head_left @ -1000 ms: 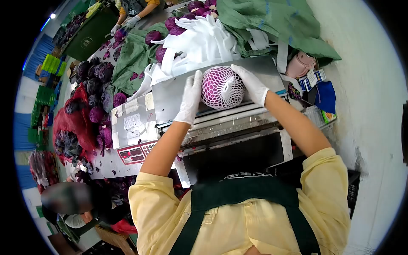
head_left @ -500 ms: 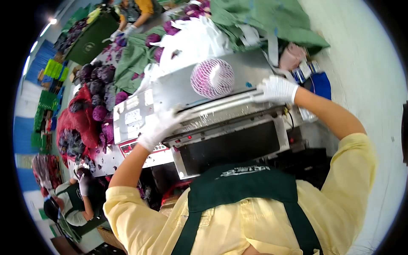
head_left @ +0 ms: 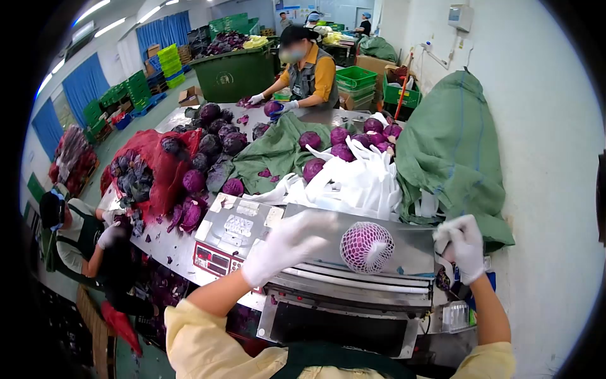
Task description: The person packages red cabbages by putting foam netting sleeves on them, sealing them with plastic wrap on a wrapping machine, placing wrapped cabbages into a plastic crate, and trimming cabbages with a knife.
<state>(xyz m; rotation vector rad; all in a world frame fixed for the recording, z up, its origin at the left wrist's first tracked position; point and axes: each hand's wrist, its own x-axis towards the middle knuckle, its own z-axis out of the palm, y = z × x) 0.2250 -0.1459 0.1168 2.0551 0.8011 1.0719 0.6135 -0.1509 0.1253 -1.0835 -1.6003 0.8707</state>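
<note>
A purple cabbage in white foam netting (head_left: 367, 247) rests on the metal top of the wrapping machine (head_left: 416, 252), behind its white rollers. My left hand (head_left: 293, 243), in a white glove, is raised over the machine's left part, fingers apart and nothing in them. At the machine's right end my right hand (head_left: 462, 247), gloved too, is raised with fingers bent together; whatever they may hold is too small to make out. Left of the machine sits a scale (head_left: 230, 227) with a red-edged display panel.
White netting sleeves (head_left: 353, 183) lie behind the machine, near purple cabbages (head_left: 310, 140) and a green cloth (head_left: 268, 155). A large green sack (head_left: 451, 145) stands at the right. One co-worker (head_left: 309, 69) handles cabbage across the table; another (head_left: 76, 234) is at the left.
Both my hands have left the roller bar and risen. The view has tilted up, showing more of the room. The netted cabbage still lies on the machine top.
</note>
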